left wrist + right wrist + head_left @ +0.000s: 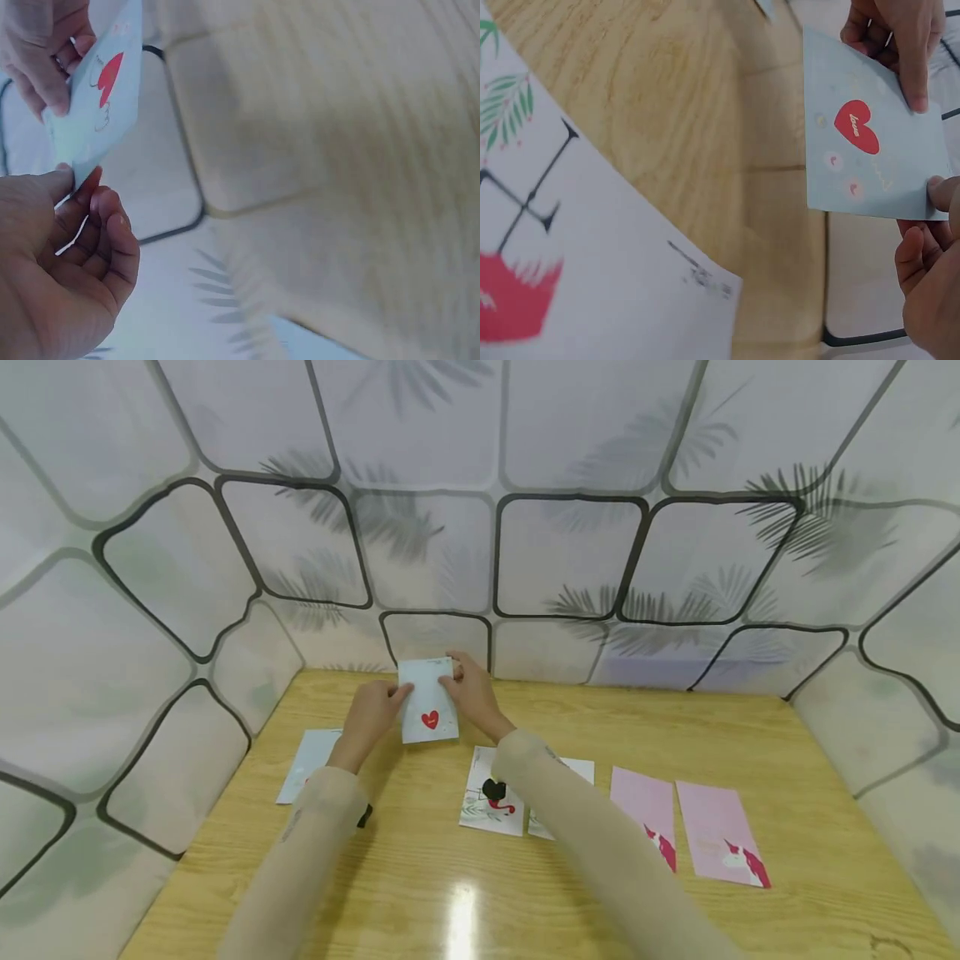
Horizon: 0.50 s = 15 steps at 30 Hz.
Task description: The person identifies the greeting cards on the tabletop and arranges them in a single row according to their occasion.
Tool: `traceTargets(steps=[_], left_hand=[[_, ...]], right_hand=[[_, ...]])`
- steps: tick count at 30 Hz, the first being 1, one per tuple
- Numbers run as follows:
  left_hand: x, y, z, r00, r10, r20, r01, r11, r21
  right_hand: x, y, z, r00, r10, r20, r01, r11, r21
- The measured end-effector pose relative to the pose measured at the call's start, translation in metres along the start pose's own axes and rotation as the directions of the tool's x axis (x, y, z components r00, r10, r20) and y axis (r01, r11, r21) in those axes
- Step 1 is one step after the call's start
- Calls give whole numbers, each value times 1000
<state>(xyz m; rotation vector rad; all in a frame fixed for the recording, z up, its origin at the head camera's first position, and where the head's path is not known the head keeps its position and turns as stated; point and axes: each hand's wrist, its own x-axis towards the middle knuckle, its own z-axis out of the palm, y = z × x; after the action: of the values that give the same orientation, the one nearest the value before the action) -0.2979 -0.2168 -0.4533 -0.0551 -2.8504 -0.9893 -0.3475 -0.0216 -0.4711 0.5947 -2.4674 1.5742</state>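
Observation:
A light blue card (422, 693) with a red heart is held up near the back of the table, its printed face toward me. My left hand (369, 714) pinches its left edge between thumb and fingers. On the opposite edge, near the upper corner, my right hand (474, 693) pinches it too. The right wrist view shows "love" lettered on the heart of the card (832, 180). Another light blue card (306, 760) lies to the left, partly covered by the left forearm.
Two white flamingo cards lie mid-table; the left one (472, 810) shows mostly, while the right sleeve (555, 810) covers much of the other (581, 768). Farther right are two pink unicorn cards, one (637, 789) beside the other (712, 818). A patterned wall (570, 560) rises behind the wooden table (405, 893).

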Motion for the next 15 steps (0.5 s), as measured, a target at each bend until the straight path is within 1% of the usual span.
traceTargets(steps=[3, 5, 9, 13, 15], left_hand=[[-6, 11, -9, 1000, 22, -12, -22, 999, -38], [-9, 20, -15, 998, 49, -28, -50, 997, -53], [-13, 35, -27, 994, 101, -53, -104, 993, -64], [-19, 44, -37, 993, 113, -46, -117, 987, -109], [-23, 46, -42, 992, 118, -35, -122, 985, -123]], right_hand=[[-3, -7, -10, 999, -49, -4, 49, 999, 16], [-5, -12, -16, 998, -67, 1, 67, 997, 26], [-13, -25, -26, 994, -109, -20, 110, 990, 87], [-21, -38, -35, 990, -135, -36, 138, 983, 123], [-26, -42, -38, 991, -133, -34, 136, 984, 118]])
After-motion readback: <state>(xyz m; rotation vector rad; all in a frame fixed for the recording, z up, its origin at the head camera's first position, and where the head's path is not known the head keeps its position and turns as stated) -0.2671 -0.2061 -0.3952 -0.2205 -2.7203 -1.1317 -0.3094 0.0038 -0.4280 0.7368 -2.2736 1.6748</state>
